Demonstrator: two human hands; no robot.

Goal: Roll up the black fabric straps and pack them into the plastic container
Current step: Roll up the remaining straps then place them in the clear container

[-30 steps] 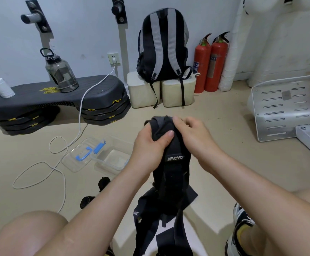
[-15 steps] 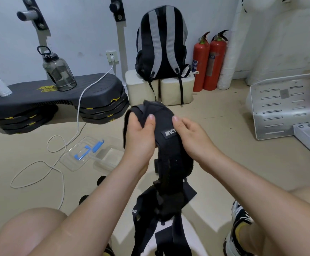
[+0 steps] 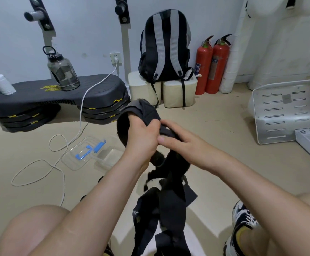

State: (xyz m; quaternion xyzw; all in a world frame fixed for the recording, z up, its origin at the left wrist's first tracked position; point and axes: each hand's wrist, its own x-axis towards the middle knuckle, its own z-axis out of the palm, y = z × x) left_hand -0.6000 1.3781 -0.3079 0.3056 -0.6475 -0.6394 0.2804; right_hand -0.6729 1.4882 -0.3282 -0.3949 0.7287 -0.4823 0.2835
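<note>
I hold a black fabric strap (image 3: 141, 109) up in front of me, its top end looped over my left hand (image 3: 143, 137), whose fingers are tucked inside the loop and grip it. My right hand (image 3: 180, 143) pinches the strap just to the right, thumb on top. The rest of the strap (image 3: 169, 209) hangs down in a loose bundle between my knees. The clear plastic container (image 3: 108, 157) sits open on the floor to the left of my hands, with its lid (image 3: 76, 154) and blue clips beside it.
A white cable (image 3: 58, 163) snakes across the floor at left. A black step platform (image 3: 87, 93) carries a water jug (image 3: 62, 71) and a white bottle (image 3: 2, 85). A backpack (image 3: 165, 47), two fire extinguishers (image 3: 211, 65) and a white metal panel (image 3: 283, 111) stand behind and right.
The strap's top end has been wrapped further round my left hand, forming a wider loop. My right hand has slid closer to the left, and the label is no longer visible.
</note>
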